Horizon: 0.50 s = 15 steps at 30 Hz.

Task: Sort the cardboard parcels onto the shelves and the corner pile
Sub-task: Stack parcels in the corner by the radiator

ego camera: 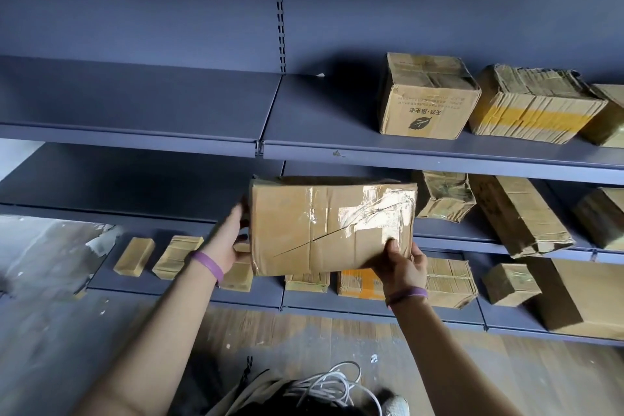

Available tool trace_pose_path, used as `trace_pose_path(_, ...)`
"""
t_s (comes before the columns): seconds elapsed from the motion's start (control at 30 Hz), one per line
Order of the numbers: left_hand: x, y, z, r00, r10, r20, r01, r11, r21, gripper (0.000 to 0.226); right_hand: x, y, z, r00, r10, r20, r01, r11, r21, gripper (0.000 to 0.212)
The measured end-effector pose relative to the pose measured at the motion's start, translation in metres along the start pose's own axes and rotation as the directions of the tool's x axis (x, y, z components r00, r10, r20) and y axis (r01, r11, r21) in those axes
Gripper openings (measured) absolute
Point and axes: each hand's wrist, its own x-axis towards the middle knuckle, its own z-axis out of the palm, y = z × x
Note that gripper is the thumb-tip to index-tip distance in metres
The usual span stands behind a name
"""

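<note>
I hold a flat, taped cardboard parcel (324,226) up in front of the grey shelving, between the middle and lower shelves. My left hand (229,236) grips its left edge, fingers wrapped behind. My right hand (403,263) pinches its lower right corner, thumb on the front face. The parcel has shiny clear tape and a slit across its face. Above it, the middle shelf (304,149) carries a box with a leaf logo (427,98) and a yellow-taped parcel (533,105) on the right.
More parcels lie on the lower shelf at right (520,213) and in a row on the bottom shelf (135,257). A large box (580,297) stands at bottom right. White cables (331,385) lie on the wooden floor by my feet.
</note>
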Motion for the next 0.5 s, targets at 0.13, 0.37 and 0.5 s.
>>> trace_pose_path(0.13, 0.015, 0.012, -0.006, 0.999, -0.048, 0.009, 0.048, 0.998, 0.048, 0.151, -0.005, -0.002, 0.001, 0.999, -0.008, 0.044, 0.008, 1.0, 0.007, 0.047)
trace_pose_path(0.37, 0.005, 0.006, -0.016, 0.982, 0.093, 0.165, -0.095, 0.996, 0.001, 0.03, -0.013, -0.013, -0.005, 0.993, -0.046, 0.108, 0.065, 0.981, -0.184, 0.051)
trace_pose_path(0.5, 0.005, 0.001, -0.022, 0.979, 0.097, 0.182, -0.086, 0.994, -0.066, 0.027, -0.01, -0.013, -0.005, 0.982, -0.017, 0.186, 0.083, 0.933, -0.351, 0.104)
